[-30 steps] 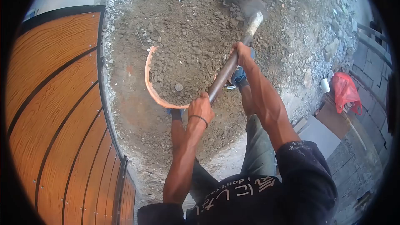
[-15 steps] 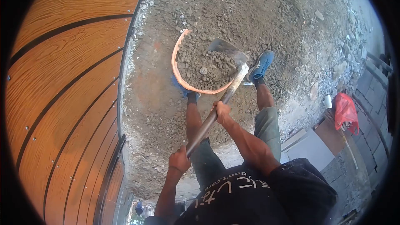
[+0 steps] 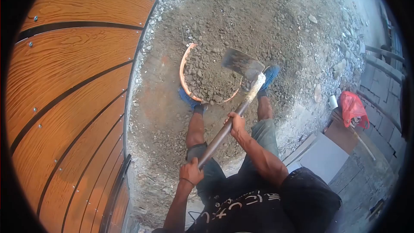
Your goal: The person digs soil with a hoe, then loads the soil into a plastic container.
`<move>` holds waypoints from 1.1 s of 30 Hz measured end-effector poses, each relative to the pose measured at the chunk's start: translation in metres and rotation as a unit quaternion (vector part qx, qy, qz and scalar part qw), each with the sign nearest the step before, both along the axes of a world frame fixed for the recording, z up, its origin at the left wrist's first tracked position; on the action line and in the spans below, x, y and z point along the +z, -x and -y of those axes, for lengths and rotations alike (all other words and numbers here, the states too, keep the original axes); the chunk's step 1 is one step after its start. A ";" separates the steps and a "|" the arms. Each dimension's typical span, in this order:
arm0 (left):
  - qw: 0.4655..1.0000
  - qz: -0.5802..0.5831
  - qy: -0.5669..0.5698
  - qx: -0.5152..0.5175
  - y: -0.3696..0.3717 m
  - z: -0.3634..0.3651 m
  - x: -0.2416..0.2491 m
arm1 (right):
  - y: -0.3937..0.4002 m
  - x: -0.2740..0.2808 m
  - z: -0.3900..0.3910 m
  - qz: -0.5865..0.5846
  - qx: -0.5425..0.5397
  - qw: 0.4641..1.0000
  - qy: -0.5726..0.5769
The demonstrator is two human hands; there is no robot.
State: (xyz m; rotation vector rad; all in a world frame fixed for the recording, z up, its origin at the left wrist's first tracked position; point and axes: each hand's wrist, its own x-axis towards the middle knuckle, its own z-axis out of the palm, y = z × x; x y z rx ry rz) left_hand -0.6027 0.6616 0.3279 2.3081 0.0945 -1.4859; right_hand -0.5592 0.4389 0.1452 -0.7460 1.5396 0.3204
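A hoe with a brown handle (image 3: 219, 140) slants across the middle of the view. Near the handle's end, my left hand (image 3: 191, 173) is wrapped round it. Further up, my right hand (image 3: 235, 124) grips the same handle. The hoe's wide metal blade (image 3: 241, 63) appears raised over the right side of a round container with an orange rim (image 3: 183, 71). Stony soil (image 3: 209, 75) heaps in that container and covers parts of its rim. The container sits between my two feet in blue shoes.
An orange wood-grain panel wall (image 3: 73, 86) with black strips runs along the left. Loose rubble (image 3: 297, 30) spreads ahead and right. A red plastic bag (image 3: 353, 108), a white cup-like cylinder (image 3: 333, 101) and flat boards (image 3: 323, 155) lie at right.
The hoe blade has come up off the soil and shows more of its face. Both hands stay on the handle. More soil now covers the container's near rim, and the view has shifted slightly.
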 end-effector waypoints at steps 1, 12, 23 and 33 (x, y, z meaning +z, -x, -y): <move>1.000 -0.011 0.026 -0.013 -0.018 0.021 0.005 | -0.011 0.005 0.025 -0.003 0.000 1.000 0.026; 0.966 0.216 -0.023 -0.139 -0.031 -0.035 -0.032 | 0.116 0.024 0.344 -0.150 0.500 0.809 0.271; 0.996 -0.017 -0.077 -0.032 -0.016 -0.007 -0.045 | 0.262 -0.020 0.343 -0.230 0.615 0.732 0.182; 0.997 0.046 0.064 0.026 -0.086 0.107 -0.026 | 0.230 -0.018 0.298 -0.218 0.623 0.741 0.125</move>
